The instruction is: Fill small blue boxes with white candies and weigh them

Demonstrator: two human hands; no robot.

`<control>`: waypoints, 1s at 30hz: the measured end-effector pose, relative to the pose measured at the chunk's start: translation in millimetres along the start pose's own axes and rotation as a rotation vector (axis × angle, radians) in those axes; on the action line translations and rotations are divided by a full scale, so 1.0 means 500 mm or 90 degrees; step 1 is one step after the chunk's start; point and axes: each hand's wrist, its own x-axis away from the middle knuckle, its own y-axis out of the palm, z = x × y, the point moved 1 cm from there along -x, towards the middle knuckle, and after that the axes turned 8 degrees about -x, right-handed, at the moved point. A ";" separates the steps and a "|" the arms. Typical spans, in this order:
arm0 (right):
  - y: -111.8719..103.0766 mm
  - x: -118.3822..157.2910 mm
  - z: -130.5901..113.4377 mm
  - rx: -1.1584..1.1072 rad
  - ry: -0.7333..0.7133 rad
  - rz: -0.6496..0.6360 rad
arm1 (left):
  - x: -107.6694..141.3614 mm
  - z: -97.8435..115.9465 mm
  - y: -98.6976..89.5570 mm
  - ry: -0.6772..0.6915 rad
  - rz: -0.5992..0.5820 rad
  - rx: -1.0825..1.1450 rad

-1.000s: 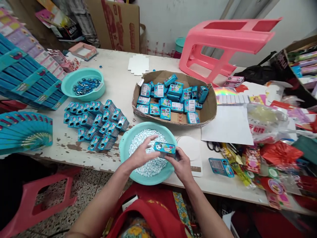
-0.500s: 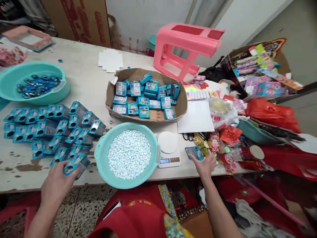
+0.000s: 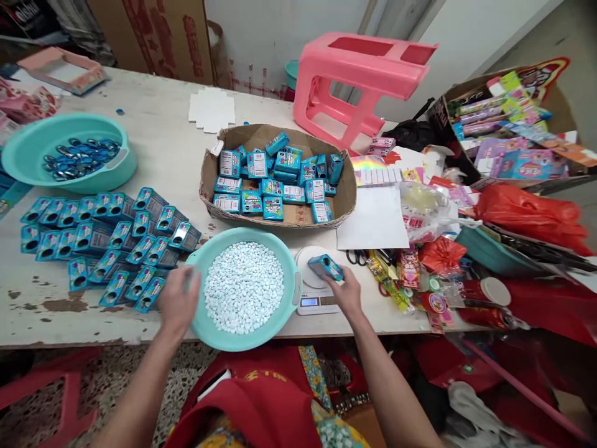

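Note:
My right hand grips a small blue box with a dark round opening, over the round plate of the white kitchen scale. Blurred by motion, my left hand is at the left rim of the turquoise basin, which holds small pale candies; whether it holds anything is unclear. Many blue boxes with round openings stand grouped on the table to the left. Behind the basin, a cut cardboard box contains more blue boxes.
A second turquoise basin with shiny blue pieces is at the back left. The pink stool lies behind the carton. To the right are white paper, black scissors, bags and red plastic.
My right hand has moved left with the blue box, from the table beside the scale to over its plate. My left hand has let go of a box at the group and moved right to the basin.

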 end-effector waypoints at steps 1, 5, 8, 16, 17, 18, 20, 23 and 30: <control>0.014 -0.006 -0.008 -0.001 0.000 -0.019 | 0.001 0.032 0.034 0.046 -0.089 0.034; 0.007 -0.010 -0.011 -0.049 0.017 -0.011 | 0.053 0.129 0.163 0.254 -0.330 0.032; -0.041 0.008 0.008 -0.104 0.069 0.047 | 0.099 0.149 0.211 0.315 -0.407 -0.035; -0.091 0.072 0.067 -0.175 0.201 0.141 | 0.030 0.112 0.184 -0.059 -0.451 0.358; -0.088 0.075 0.066 -0.182 0.201 0.139 | 0.017 0.108 0.179 -0.139 -0.457 0.485; -0.084 0.076 0.064 -0.189 0.201 0.137 | 0.006 0.103 0.175 -0.213 -0.463 0.601; -0.078 0.074 0.053 -0.203 0.205 0.136 | -0.012 0.096 0.176 -0.339 -0.466 0.771; -0.068 0.060 0.031 -0.224 0.200 0.121 | -0.029 0.093 0.185 -0.459 -0.476 0.891; -0.002 0.008 0.000 -0.207 0.109 0.038 | -0.049 0.126 0.184 -0.463 -0.428 0.980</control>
